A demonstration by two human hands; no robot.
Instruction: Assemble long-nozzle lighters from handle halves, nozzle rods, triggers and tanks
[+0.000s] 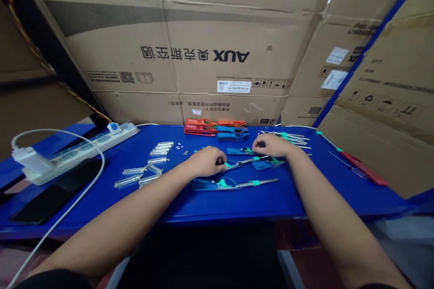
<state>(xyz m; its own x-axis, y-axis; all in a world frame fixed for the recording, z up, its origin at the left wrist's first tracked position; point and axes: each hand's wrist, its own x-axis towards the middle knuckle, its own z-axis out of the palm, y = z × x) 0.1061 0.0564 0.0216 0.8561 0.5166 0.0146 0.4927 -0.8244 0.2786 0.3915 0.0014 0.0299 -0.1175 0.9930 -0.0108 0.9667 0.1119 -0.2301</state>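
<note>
My left hand [208, 161] is closed, fingertips pinched at the green trigger [228, 165] of a half-assembled long-nosed lighter; the hand hides much of its handle. My right hand [273, 146] has its fingers curled together over the end of a blue lighter handle shell [235, 151]; whatever lies between those fingertips is hidden. Nearer me rests another open lighter [206, 184] with a blue shell, green trigger and metal tube. Under the right wrist is one more blue shell [261, 165] with green parts.
Stacked red and blue handle shells [200, 127] stand at the back. Metal tubes with green collars [293, 137] lie behind the right hand. Clear fuel tanks [161, 151] are at left, near a power strip [91, 148] and black phone-like slab [61, 192]. A red-handled tool [364, 167] lies right.
</note>
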